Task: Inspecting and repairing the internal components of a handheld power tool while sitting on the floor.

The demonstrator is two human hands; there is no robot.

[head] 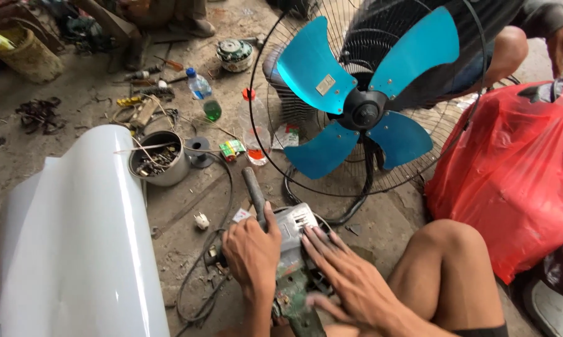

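Observation:
A green and silver angle grinder (292,232) lies on the concrete floor in front of me, its black side handle (254,189) pointing away. My left hand (252,253) is closed around the tool's body near that handle. My right hand (347,274) rests flat on the grinder's right side, fingers spread over the silver head. A black power cord (197,293) loops on the floor to the left. My bare knee (447,268) is at the right.
A fan with blue blades (362,93) and a wire guard stands just beyond the grinder. A red plastic bag (518,168) sits at right, a white curved panel (75,237) at left. A metal pot (156,159), bottles (201,90) and tools litter the floor. Another person's arm (562,37) shows top right.

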